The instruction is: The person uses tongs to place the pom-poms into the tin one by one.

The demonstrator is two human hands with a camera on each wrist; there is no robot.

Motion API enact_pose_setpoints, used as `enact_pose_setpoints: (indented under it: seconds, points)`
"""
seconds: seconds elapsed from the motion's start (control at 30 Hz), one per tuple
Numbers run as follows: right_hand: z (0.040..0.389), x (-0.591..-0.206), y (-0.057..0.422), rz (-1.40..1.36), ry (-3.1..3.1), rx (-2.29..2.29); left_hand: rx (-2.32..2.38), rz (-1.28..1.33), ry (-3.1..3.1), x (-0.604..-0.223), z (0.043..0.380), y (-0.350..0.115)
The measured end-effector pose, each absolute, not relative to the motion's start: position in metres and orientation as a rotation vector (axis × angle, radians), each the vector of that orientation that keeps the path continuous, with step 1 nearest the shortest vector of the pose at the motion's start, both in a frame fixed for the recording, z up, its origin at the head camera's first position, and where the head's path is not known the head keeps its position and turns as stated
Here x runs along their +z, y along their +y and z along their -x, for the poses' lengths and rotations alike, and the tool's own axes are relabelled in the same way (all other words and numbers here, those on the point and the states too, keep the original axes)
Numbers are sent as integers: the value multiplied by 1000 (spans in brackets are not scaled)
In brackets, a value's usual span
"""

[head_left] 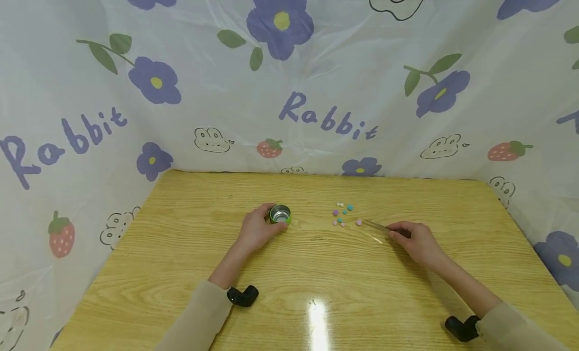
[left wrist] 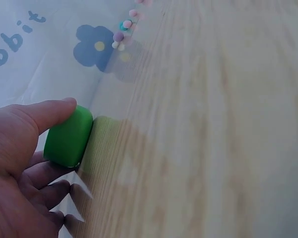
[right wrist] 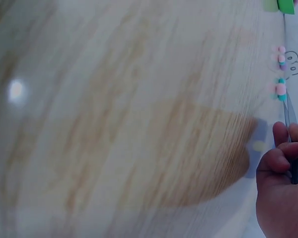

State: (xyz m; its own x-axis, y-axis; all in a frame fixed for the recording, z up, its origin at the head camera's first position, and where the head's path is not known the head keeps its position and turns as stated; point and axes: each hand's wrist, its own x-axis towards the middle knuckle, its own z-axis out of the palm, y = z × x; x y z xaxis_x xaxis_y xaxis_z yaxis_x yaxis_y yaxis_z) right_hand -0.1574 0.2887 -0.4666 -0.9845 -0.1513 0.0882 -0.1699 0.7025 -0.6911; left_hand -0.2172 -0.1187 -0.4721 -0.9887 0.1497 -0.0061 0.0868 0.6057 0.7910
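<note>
Partly visible in right hand [head_left: 419, 244]: tweezers [head_left: 377, 225]

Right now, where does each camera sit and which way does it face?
Head: on the person's head, facing forward and down over the table; left hand, right hand and sleeves show.
Left wrist: on that wrist, facing the green cup; only the left hand shows clearly.
Right wrist: on that wrist, facing across the table; the right hand holding tweezers shows.
Shared: both wrist views include the green cup and beads.

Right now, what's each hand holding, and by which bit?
Left hand: the green cup, by its outer sides. Right hand: the tweezers, well behind their tips.
</note>
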Motion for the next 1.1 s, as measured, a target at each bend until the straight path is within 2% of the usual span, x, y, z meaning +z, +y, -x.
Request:
enact_pose_setpoints:
  seconds: [1.1]
  points:
    - [158, -470, 282, -284, -2847, 1151, 1376, -232, 2739, -469, 220, -116]
